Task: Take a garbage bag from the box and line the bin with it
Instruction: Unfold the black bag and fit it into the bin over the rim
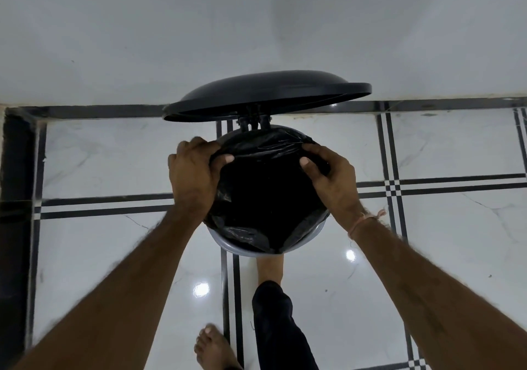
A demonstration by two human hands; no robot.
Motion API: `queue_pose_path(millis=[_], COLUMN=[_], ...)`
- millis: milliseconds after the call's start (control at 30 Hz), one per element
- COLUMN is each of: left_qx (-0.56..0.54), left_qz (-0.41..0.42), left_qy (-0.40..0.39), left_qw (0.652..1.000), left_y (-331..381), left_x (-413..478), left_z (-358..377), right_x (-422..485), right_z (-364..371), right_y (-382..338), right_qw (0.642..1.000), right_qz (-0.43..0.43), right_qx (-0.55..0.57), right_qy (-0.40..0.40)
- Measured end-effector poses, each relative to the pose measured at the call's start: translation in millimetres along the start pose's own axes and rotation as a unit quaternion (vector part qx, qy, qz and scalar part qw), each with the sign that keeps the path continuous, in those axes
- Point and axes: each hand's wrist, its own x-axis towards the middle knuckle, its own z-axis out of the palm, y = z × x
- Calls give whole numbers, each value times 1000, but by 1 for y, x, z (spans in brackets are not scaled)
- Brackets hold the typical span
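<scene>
You look down at a round pedal bin (pixel 228 245) that stands on the white tiled floor (pixel 427 241), close to the wall (pixel 256 27). Its black lid (pixel 265 92) is raised and tilts back toward the wall. A black garbage bag (pixel 268 195) sits in the mouth of the bin, and its film is pulled over most of the rim; at the near side a part of the grey rim is bare and the bag edge hangs slack inside it. Your left hand (pixel 194 172) grasps the bag edge at the left side of the rim, with the thumb on the film and the fingers curled over the outside. Your right hand (pixel 330 178) grasps the bag edge at the right side in the same way, and a thin thread band (pixel 368 221) is tied on this wrist. One bare foot (pixel 271 267) reaches under the near side of the bin, and the other bare foot (pixel 212 347) stands on the floor nearer to you
</scene>
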Motion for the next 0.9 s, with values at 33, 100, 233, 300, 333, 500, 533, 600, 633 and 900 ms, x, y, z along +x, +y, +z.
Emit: queue_pose_path(millis=[33, 100, 233, 300, 333, 500, 533, 600, 633, 900], left_qx=[-48, -136, -267, -325, -352, -424, -428, -420, -410, -346], left_qz=[-18, -52, -163, -215, -235, -301, -307, -315, -317, -311], left_qy=[-17, -49, -34, -19, -13, 12, 14, 25, 32, 44], left_qw=[999, 988, 949, 921, 906, 854, 850, 851, 855, 884], left_y=[2, 1, -2, -6, -7, -7, -7, -8, -10, -19], left_x=[-4, -8, -7, -5, -5, -8, -7, -5, -4, 4], left_z=[0, 0, 7, 10, 10, 6, 6, 6, 6, 10], right_x=[1, 5, 11, 12, 12, 18, 17, 18, 19, 27], right_z=[0, 0, -1, -2, -3, -8, -9, -15, -18, -29], right_y=[0, 0, -4, -6, -6, -5, -7, -11, -13, -17], right_qw=[1000, 1000, 998, 993, 991, 992, 991, 983, 981, 975], right_qz=[-4, -8, 16, 31, 37, 43, 45, 53, 53, 45], right_qx=[-2, -3, 53, 107, 118, 114, 129, 161, 164, 180], right_qy=[10, 28, 34, 34, 41, 31, -2, -70, -93, -124])
